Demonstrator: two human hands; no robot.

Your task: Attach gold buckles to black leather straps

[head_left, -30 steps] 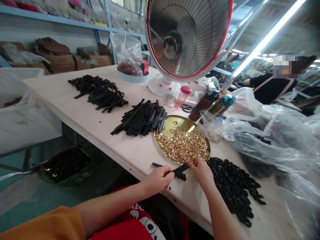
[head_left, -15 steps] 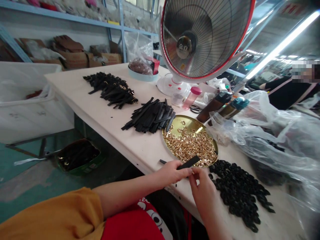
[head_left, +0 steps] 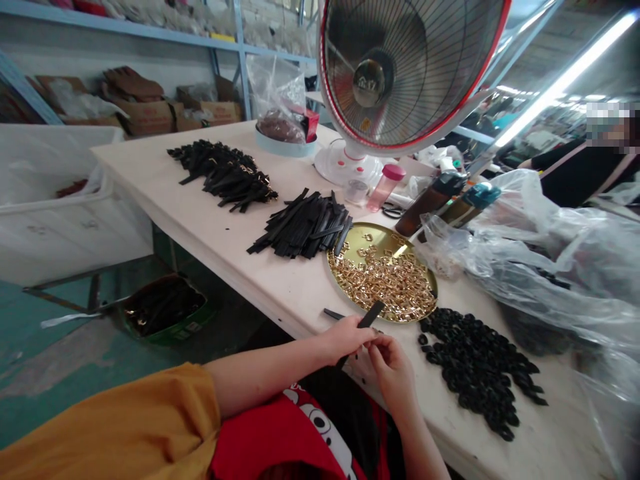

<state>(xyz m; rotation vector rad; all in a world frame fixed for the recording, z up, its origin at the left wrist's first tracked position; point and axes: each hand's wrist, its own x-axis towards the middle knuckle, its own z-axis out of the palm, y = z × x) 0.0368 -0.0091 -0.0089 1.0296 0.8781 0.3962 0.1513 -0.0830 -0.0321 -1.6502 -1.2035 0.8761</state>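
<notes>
A flat black strap (head_left: 371, 314) is gripped in my left hand (head_left: 351, 337), one end slanting up past the fingers and a dark end showing below. My right hand (head_left: 393, 365) meets it at the fingertips, thumb and finger pinched; a small bit of gold shows there, but the fingers hide most of what they hold. Just beyond both hands, a round gold tray (head_left: 356, 238) holds many small gold buckles (head_left: 385, 283). Another narrow black strip (head_left: 332, 313) pokes out behind my left hand. Right of the tray lies a heap of small black loops (head_left: 475, 367).
A pile of black straps (head_left: 303, 227) lies left of the tray, with straps bearing gold pieces (head_left: 223, 175) farther back. A fan-shaped heater (head_left: 350, 163), a pink-lidded bottle (head_left: 386, 188), dark bottles (head_left: 430, 203) and plastic bags (head_left: 540, 247) stand behind. A white bin (head_left: 75, 230) is left.
Both hands have shifted slightly left, nearer the table's edge, fingertips still together. The strap now points up more steeply, and its lower end shows beneath my left hand.
</notes>
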